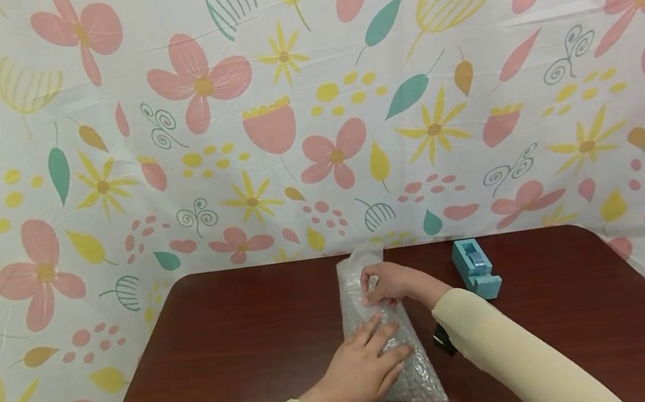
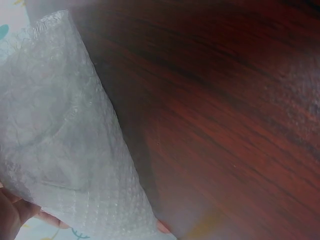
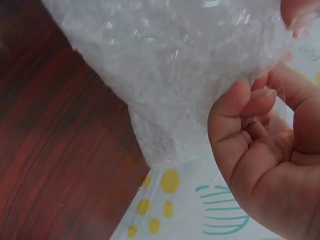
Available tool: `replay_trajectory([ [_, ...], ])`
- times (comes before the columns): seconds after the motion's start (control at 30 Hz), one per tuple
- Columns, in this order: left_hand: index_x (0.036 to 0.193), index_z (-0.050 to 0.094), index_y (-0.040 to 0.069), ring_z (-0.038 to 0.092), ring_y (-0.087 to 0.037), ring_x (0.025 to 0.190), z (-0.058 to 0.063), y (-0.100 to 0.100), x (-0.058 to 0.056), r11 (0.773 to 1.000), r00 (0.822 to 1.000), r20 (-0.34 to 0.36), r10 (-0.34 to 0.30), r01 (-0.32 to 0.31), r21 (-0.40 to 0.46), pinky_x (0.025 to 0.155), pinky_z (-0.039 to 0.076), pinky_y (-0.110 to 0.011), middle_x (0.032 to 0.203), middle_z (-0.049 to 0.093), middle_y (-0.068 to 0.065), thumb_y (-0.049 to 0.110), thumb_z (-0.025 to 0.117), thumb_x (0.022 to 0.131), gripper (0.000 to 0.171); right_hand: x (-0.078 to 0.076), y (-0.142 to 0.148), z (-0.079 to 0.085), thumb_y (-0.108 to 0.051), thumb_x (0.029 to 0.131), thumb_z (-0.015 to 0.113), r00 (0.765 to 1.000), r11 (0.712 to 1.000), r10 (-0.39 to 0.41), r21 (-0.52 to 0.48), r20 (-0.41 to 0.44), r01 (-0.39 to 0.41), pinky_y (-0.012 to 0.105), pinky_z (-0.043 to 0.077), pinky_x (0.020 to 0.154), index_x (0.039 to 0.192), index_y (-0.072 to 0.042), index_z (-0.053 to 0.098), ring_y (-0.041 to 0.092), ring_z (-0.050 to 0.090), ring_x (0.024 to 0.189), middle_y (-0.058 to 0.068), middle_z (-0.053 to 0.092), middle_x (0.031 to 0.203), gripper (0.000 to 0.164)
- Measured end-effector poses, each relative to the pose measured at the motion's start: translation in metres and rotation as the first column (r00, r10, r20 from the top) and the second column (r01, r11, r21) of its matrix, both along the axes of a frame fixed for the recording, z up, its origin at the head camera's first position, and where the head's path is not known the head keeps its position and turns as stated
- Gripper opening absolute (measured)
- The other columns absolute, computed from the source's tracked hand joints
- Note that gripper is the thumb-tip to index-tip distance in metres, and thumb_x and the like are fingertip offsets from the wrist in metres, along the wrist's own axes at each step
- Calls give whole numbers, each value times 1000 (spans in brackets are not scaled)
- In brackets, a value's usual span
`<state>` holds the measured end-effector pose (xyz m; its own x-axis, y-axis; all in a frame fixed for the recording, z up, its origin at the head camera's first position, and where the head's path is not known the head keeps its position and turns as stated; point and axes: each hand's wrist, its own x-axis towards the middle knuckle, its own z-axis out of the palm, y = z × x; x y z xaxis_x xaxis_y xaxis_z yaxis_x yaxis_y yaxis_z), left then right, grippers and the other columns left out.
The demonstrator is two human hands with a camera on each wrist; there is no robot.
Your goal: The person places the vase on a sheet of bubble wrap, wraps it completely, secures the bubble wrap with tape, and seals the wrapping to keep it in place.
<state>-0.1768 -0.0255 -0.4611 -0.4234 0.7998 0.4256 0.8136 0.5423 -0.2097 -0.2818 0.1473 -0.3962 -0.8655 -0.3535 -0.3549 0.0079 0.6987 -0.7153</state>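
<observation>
A long bundle of clear bubble wrap lies lengthwise on the dark wooden table; what is inside cannot be made out. My left hand rests palm down across its middle, fingers spread and fairly straight. Farther up the bundle, my right hand has its fingers curled, thumb and forefinger meeting at the wrap's surface. In the right wrist view a thin clear edge, like clear tape, shows by those curled fingers. The left wrist view shows the bubble wrap with fingertips at its lower edge.
A light blue tape dispenser stands at the back right of the table. Beside the right sleeve is a small black object, partly covered. A flower-patterned cloth hangs behind the table and along its sides.
</observation>
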Motion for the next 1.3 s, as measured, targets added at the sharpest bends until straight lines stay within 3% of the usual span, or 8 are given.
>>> replay_trajectory([
  [0.27,134,63,32,58,-30,138,-1,2,2,1000,1000,-11,-11,11,11,103,57,-41,145,58,-3,38,56,105,30,-3,8,-5,-7,93,67,996,995,24,-97,88,-15,26,36,54,94,-9,54,11,32,52,-1,42,58,13],
  [0.47,134,63,32,58,-30,137,-1,2,1,1000,1000,-15,-8,8,15,104,57,-41,144,59,-2,38,56,105,30,-1,7,-8,-15,97,66,999,994,26,-106,43,-21,27,36,54,94,-8,54,11,30,50,-1,40,56,14],
  [0.67,134,63,32,58,-30,137,-3,4,1,1000,1000,-20,-1,1,12,102,58,-41,144,59,-2,39,56,105,31,1,2,-10,-21,95,73,995,994,34,102,-97,-24,26,39,52,92,-9,54,12,37,52,-1,44,61,23],
  [0.77,134,63,32,58,-30,137,-3,4,1,1000,1000,-13,3,-2,12,101,58,-41,144,59,-2,38,57,105,31,0,-2,-9,-27,94,75,987,970,43,244,-152,-5,27,40,51,88,-9,53,15,42,56,1,46,70,30],
  [0.87,134,64,32,58,-30,137,-2,4,2,1000,1000,-11,7,-6,21,101,58,-41,144,59,-3,37,58,104,30,-1,-2,-9,-35,92,77,984,951,47,309,-174,9,26,39,51,80,-11,51,15,43,57,1,48,70,37],
  [1.0,132,64,32,60,-30,135,-2,3,3,999,999,-27,20,-19,34,101,58,-41,143,60,-2,37,60,103,30,-2,7,-12,-35,94,74,984,972,82,229,-157,-44,24,36,49,75,-13,50,11,37,49,-2,46,59,38],
  [1.17,131,65,32,60,-30,134,-2,4,4,999,999,-30,28,-26,47,101,58,-41,143,60,-2,37,61,102,30,0,23,-11,-21,100,66,994,994,102,39,-24,-101,26,33,52,88,-9,55,10,31,49,0,47,59,20],
  [1.3,131,65,32,60,-30,134,-4,5,2,999,1000,-22,21,-20,48,101,58,-41,143,60,-2,37,60,103,29,1,25,-7,-18,100,66,992,988,122,97,-25,-119,25,35,52,93,-8,59,10,33,48,0,50,61,14],
])
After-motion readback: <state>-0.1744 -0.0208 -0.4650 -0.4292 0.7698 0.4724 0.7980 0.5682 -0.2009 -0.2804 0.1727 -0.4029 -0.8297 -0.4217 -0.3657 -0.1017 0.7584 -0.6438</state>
